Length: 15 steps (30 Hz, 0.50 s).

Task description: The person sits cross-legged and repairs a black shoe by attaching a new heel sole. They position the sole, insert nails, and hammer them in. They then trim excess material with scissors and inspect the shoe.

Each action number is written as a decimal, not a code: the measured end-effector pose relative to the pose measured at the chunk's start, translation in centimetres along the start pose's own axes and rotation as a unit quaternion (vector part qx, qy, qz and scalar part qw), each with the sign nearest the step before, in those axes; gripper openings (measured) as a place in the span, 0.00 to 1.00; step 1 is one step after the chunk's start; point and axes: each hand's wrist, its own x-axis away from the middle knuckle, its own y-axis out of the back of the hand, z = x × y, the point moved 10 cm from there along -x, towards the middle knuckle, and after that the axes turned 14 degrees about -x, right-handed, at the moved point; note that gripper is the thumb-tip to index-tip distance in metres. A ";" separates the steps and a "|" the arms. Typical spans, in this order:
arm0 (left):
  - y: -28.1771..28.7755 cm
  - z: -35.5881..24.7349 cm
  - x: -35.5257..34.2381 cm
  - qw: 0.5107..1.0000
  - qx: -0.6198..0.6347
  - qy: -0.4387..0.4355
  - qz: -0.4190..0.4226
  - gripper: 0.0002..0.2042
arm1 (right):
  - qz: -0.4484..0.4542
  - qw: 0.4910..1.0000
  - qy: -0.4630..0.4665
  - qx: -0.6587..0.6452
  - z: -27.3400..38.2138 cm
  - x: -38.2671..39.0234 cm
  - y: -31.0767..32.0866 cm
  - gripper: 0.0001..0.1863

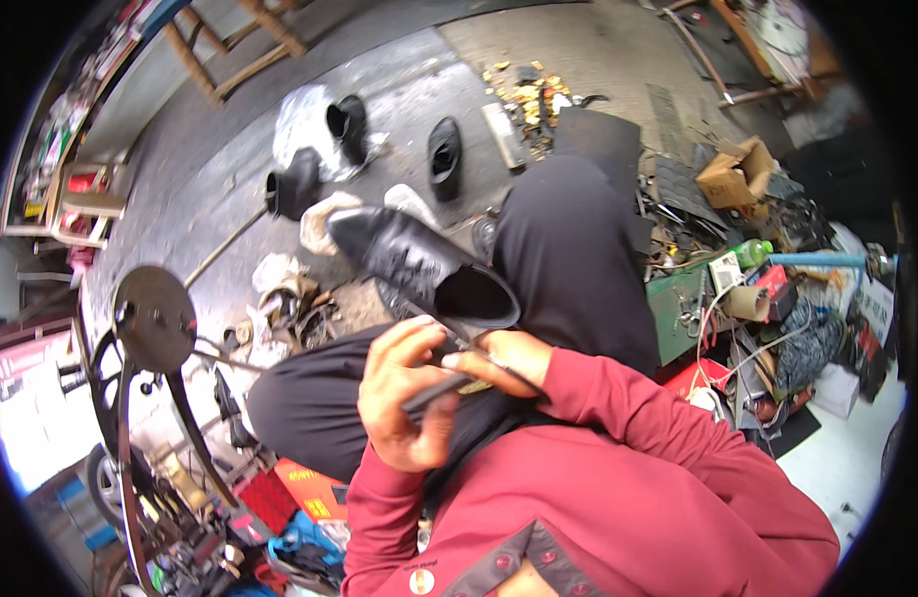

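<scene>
In front of my lap, a black leather shoe [409, 249] lies tilted, its opening toward me and its toe pointing far left. My left hand [404, 398] is closed, thumb and fingers pinching a dark flat piece [434, 391] that looks like sole material. My right hand [515, 360] is close beside it, wrapped at the other end of the same dark piece, just below the shoe's opening. Part of the right fingers is hidden behind the piece. Whether a small tool is also between the hands, I cannot tell.
Several black shoes [445, 157] stand on the floor ahead, some by a plastic sheet [302, 119]. At left rises a metal wheel [154, 318] of a machine. Right of my knee are a cardboard box [737, 174], a green bottle [752, 252] and heaped tools and scraps. A wooden stool [250, 70] is far left.
</scene>
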 end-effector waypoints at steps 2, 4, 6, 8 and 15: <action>-3.2 -0.9 -1.7 0.988 -0.049 -0.051 0.140 0.08 | 0.058 0.984 -0.120 0.119 -2.2 0.7 -0.6 0.15; -4.3 0.0 -3.0 0.985 -0.053 -0.015 0.162 0.09 | 0.077 0.986 -0.072 0.128 -0.1 1.5 -1.2 0.15; -4.7 0.5 -3.7 0.986 -0.024 -0.001 0.165 0.09 | 0.076 0.978 -0.107 0.162 1.0 3.9 -0.3 0.23; -4.8 0.8 -4.0 0.985 -0.017 0.006 0.171 0.08 | 0.110 0.967 -0.092 0.211 3.3 5.6 0.0 0.30; -3.9 2.4 -5.3 0.968 0.082 0.108 0.213 0.14 | 0.143 0.957 -0.046 0.249 10.3 13.9 7.0 0.37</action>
